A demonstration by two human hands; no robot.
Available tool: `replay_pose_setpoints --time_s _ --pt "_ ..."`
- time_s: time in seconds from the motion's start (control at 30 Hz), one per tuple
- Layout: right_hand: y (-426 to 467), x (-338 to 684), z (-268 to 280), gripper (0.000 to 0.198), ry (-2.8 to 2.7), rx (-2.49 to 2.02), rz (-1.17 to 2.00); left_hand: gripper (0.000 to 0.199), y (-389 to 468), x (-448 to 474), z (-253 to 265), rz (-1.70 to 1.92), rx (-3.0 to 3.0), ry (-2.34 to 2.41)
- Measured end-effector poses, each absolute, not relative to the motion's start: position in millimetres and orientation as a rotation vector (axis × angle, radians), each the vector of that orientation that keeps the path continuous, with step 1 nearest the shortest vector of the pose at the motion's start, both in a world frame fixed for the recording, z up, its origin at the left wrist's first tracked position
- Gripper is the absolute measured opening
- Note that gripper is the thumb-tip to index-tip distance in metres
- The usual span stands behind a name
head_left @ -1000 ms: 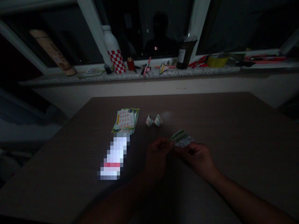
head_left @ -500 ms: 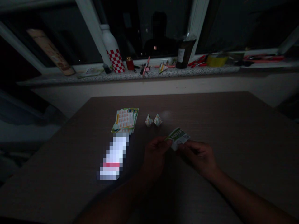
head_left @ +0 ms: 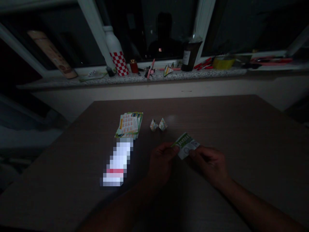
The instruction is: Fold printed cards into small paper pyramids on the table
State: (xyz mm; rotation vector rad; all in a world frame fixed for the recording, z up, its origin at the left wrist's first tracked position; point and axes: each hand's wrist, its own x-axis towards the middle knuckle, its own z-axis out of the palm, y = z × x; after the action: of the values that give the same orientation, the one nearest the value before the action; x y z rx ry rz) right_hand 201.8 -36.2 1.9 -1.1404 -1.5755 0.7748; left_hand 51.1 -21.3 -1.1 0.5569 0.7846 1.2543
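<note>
Between my two hands is a small piece of printed paper (head_left: 184, 149), green and white, held just above the table. My left hand (head_left: 162, 158) pinches its left edge with the thumb on top. On the right side, my right hand (head_left: 209, 161) grips the paper between thumb and fingers. Beyond my hands stand two small folded paper shapes (head_left: 163, 125), pointed at the top and side by side. To their left lies a stack of printed sheets (head_left: 129, 125). Dim light hides the finer creases of the paper.
A lit phone (head_left: 119, 162), its screen blurred out, lies left of my hands on the wooden table (head_left: 229, 119). Along the windowsill (head_left: 205, 74) behind stand a red-checked white bottle (head_left: 118, 53), a dark pouch (head_left: 191, 54), a yellow roll (head_left: 224, 62) and several small items.
My right hand has shifted slightly right and down, still pinching the paper. More of the paper's face now shows between my hands. My left hand has barely moved.
</note>
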Motion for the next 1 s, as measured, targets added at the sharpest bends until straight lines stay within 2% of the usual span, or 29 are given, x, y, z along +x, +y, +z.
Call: replay_pose_setpoints --time_s 0.3,0.77,1.0 --pt "-35.8 207.9 -0.4 0.031 -1.616 -1.181 0.661 0.013 -21.6 51.3 -1.4 1.228 0.546 0.747" --pt "-36.3 210.0 1.3 0.031 -1.572 -1.177 0.682 0.017 -19.7 50.3 -1.6 1.214 0.566 0.794" --pt "-37.5 210.8 -2.3 0.034 -1.537 -1.192 0.699 0.012 -21.0 50.6 -3.9 1.202 0.576 0.761"
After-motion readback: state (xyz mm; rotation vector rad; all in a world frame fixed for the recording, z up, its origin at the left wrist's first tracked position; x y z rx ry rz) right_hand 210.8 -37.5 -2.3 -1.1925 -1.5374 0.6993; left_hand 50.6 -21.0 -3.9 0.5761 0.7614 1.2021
